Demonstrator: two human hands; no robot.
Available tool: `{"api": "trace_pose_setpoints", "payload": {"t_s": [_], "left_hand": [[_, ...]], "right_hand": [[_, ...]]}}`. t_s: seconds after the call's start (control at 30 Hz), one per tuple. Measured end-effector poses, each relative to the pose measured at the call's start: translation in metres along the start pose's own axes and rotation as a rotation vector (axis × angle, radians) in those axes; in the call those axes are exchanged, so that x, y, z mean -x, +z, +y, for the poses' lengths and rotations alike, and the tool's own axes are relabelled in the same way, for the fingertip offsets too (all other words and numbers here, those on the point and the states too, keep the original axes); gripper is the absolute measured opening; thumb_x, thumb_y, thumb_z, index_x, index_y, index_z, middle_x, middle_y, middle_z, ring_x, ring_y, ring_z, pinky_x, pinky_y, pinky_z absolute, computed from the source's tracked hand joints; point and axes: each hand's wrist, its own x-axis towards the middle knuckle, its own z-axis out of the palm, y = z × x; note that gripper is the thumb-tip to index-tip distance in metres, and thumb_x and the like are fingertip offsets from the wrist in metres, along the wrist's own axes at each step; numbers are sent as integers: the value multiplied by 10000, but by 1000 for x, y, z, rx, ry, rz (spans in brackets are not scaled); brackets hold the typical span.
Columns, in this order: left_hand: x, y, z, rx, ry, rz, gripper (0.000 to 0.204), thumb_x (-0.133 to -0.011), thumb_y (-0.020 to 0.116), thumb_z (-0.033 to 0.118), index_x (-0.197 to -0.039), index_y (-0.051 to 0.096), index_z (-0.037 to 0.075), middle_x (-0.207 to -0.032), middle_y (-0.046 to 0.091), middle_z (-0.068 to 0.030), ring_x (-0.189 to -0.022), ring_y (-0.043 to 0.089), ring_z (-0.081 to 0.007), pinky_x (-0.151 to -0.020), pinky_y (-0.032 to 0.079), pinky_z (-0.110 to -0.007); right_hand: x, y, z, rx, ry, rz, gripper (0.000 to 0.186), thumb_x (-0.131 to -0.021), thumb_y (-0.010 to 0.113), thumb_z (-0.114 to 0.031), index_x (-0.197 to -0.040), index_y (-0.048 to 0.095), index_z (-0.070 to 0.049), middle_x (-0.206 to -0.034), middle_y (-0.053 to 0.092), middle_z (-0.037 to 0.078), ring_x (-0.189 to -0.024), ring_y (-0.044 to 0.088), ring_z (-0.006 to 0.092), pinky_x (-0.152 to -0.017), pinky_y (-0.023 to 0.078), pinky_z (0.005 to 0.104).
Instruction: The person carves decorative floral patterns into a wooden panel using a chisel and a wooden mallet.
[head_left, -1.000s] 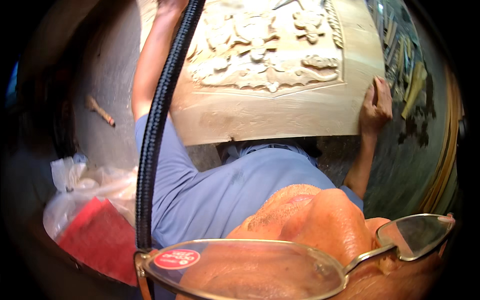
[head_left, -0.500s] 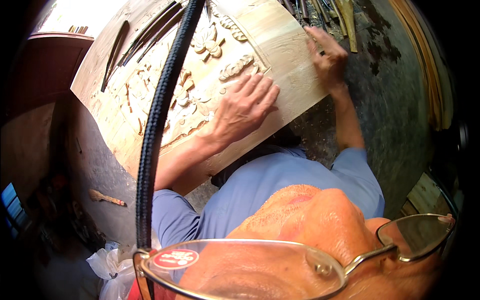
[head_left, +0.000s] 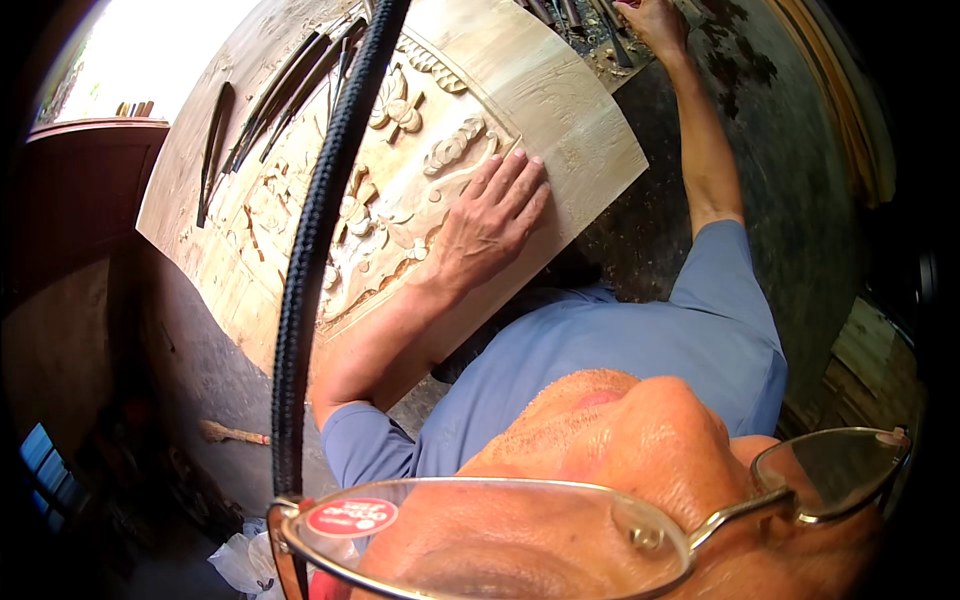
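My left hand [head_left: 490, 220] lies flat, palm down, on a pale wooden panel [head_left: 575, 130], near the corner of its carved area. Raised flowers [head_left: 397, 103] and leafy shapes [head_left: 453, 145] stand out under and beyond the fingers. At the top edge of the view, my right hand [head_left: 655, 25] reaches past the panel's far right side, over several carving tools [head_left: 612, 38] among wood shavings. Its fingers are curled together and partly cut off by the frame. What they hold, if anything, cannot be made out.
Several dark, slim carving tools [head_left: 285, 95] lie on the panel's far left part. A brush-like tool with a wooden handle [head_left: 232, 432] is on the floor at lower left, above a white plastic bag [head_left: 245, 560]. Long boards [head_left: 835, 90] line the right. A black cord [head_left: 318, 220] crosses the view.
My right hand has moved farther away, up to the top edge, and its fingers have curled. My left hand stays on the panel. The view has shifted slightly.
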Motion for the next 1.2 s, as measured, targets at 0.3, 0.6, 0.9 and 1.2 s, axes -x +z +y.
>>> {"api": "trace_pose_setpoints", "payload": {"t_s": [0.3, 0.6, 0.9, 1.2], "left_hand": [[-2, -1, -1, 13, -20, -10, 339, -879, 727, 180, -1190, 693, 48, -1420, 615, -131, -1368, 548, -323, -1156, 438, -464], [-3, -7, -2, 20, -24, -8, 338, -883, 719, 164, -1199, 687, 50, -1417, 615, -138, -1360, 556, -323, -1149, 443, -465], [0, -11, -4, 13, -30, 2, 349, -872, 700, 158, -1197, 680, 31, -1408, 610, -159, -1350, 559, -342, -1151, 439, -475], [7, 23, -6, -111, 300, 34, 293, -856, 665, 126, -1114, 681, -11, -1194, 699, -172, -1167, 671, -343, -1041, 540, -450]], "right_hand": [[-2, 32, 6, 142, -42, -36, 267, -784, 748, -378, -843, 804, -124, -772, 752, 145, -760, 752, 309, -730, 590, 436], [-6, 43, -12, 73, -85, -61, 283, -766, 714, -323, -757, 772, -46, -722, 714, 207, -710, 736, 367, -688, 579, 493], [-16, 74, -58, 235, -90, -68, 400, -858, 668, -436, -966, 773, -66, -912, 749, 228, -839, 734, 409, -733, 565, 535], [-60, 113, 12, 112, -119, -110, 492, -824, 673, -486, -676, 712, -19, -621, 657, 204, -583, 672, 348, -565, 490, 503]]}}
